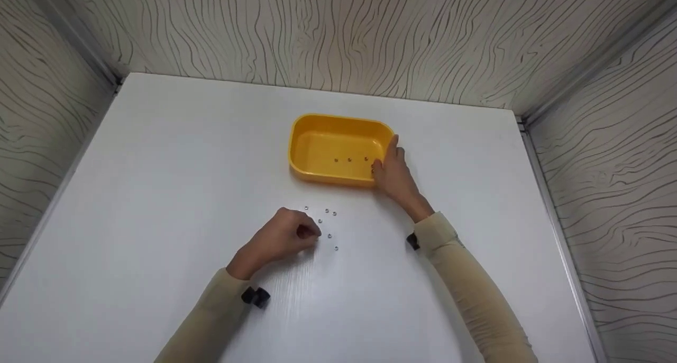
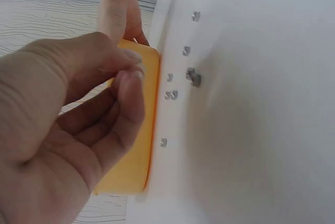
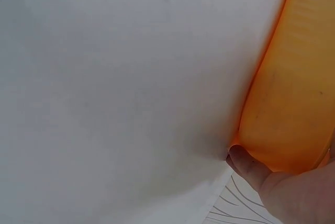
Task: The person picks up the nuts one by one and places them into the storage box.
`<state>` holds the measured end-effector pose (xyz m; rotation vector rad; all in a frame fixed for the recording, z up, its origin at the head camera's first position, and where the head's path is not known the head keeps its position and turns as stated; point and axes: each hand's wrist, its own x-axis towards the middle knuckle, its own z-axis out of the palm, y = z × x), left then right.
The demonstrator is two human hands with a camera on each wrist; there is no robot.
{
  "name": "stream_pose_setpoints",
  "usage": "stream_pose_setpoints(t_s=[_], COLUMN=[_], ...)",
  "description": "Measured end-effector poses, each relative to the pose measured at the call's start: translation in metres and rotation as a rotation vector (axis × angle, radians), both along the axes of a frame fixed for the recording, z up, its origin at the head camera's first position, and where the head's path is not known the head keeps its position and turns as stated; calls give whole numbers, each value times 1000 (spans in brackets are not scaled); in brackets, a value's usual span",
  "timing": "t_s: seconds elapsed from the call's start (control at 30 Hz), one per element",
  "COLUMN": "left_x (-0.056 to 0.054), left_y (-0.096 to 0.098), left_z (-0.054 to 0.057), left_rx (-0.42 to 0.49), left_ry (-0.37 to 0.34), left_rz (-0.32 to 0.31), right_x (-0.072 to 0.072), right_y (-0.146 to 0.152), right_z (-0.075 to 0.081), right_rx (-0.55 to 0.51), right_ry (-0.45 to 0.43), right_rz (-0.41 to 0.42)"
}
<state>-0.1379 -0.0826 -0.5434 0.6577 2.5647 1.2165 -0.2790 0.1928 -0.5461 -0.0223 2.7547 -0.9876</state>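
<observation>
A yellow plastic bin (image 1: 330, 141) stands on the white table, several small metal nuts (image 1: 349, 160) on its floor. My right hand (image 1: 394, 172) grips its right end; in the right wrist view a fingertip (image 3: 242, 156) is at the bin's lower corner. My left hand (image 1: 283, 236) is low over the table in front of the bin, thumb and forefinger tips brought together. Whether a nut is pinched between them I cannot tell. Close to those fingertips in the left wrist view is a dark metal piece (image 2: 193, 76), perhaps two nuts together. Several loose nuts (image 1: 329, 236) lie just right of the left hand.
The white tabletop (image 1: 158, 167) runs to a back wall (image 1: 328, 35) with a wood-grain line pattern. Similar side panels (image 1: 619, 141) with metal edging stand left and right. Small black devices (image 1: 256, 297) are strapped at both wrists.
</observation>
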Motion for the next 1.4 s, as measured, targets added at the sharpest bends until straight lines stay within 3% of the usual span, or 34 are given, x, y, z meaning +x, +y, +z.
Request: stream_pose_setpoints(t_s=[0.2, 0.33, 0.57, 0.83, 1.03, 1.4], left_x=[-5, -12, -28, -49, -65, -107], left_y=[4, 7, 16, 26, 32, 27], left_z=[14, 24, 35, 44, 50, 65], left_rx=[167, 322, 544, 730, 786, 1002], left_ry=[-26, -88, -156, -265, -336, -574], left_rz=[112, 210, 312, 404, 439, 567], right_x=[0, 0, 0, 0, 0, -1], right_y=[0, 1, 0, -1, 0, 1], right_z=[1, 0, -1, 0, 0, -2], right_rx=[-2, 1, -2, 14, -7, -24], right_ry=[2, 10, -4, -5, -22, -14], right_rz=[-1, 9, 4, -2, 0, 1])
